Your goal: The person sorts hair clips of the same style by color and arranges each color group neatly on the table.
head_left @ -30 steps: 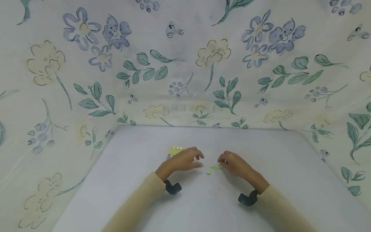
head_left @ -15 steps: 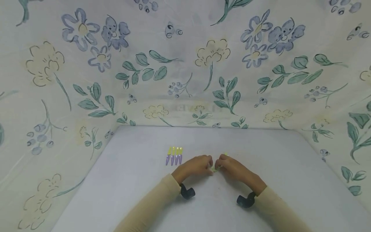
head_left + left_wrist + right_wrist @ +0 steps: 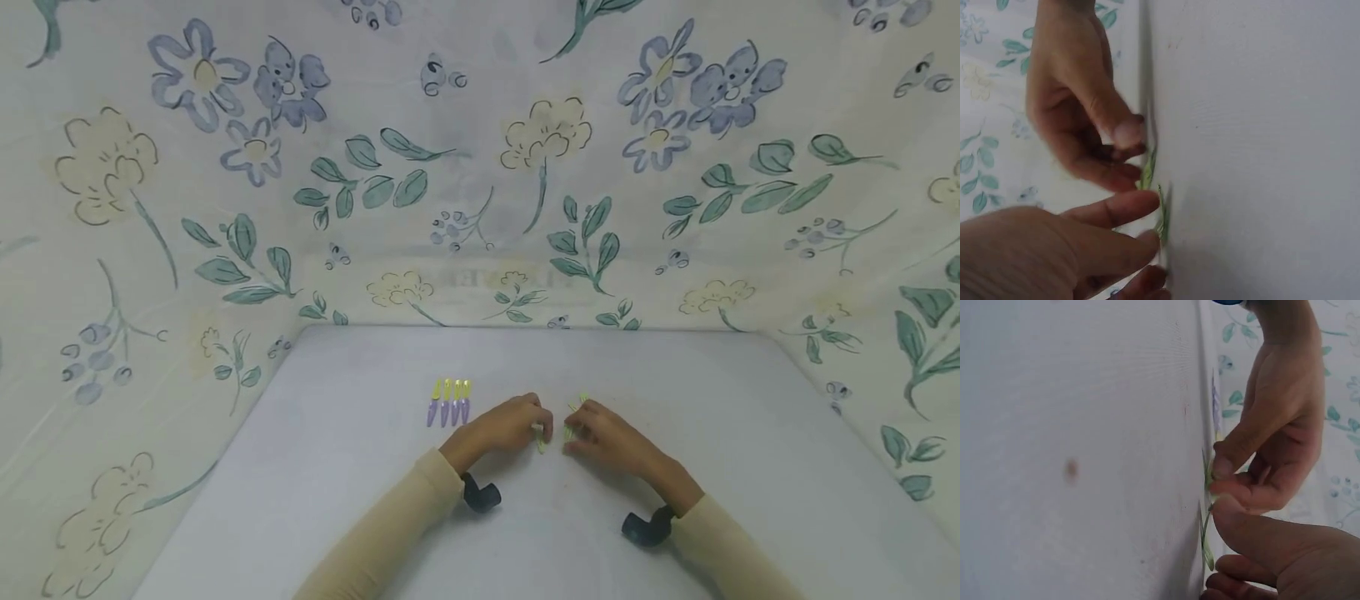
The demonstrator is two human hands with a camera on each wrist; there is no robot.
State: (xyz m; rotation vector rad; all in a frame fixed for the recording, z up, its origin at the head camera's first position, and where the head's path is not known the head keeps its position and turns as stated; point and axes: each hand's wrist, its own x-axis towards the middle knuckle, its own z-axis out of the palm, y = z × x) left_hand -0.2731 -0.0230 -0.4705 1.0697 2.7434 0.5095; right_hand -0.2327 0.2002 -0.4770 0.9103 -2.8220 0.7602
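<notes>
L hand and R hand face each other just above the white surface, a narrow gap btwn them in head view. L grip: looks pinched on a small green pc, whose lower end pokes out below the fingers; rest hidden by them. R grip: fingers curled, thumb below, w/ thin green pcs at the tips; can't tell if clamped on them or just touching. More green ends stick out past R knuckles; exact no. unclear, hand covers the middle. Row of 4 yellow-and-purple pcs lies L of the L hand, well apart from R hand; only head view gets the whole row. R wrist cam catches just a purple end of it behind L hand, plus a blurry brown spot on the surface, hard to make out in head view. Same cam shows L thumb and a finger close tog. at the green pc, and R hand's pcs crossing at a narrow angle btwn thumb and fingers. L wrist cam sees pcs nearly edge-on, dim; R forearm cut off up top. Sleeves run off the bottom edge in head view.
</notes>
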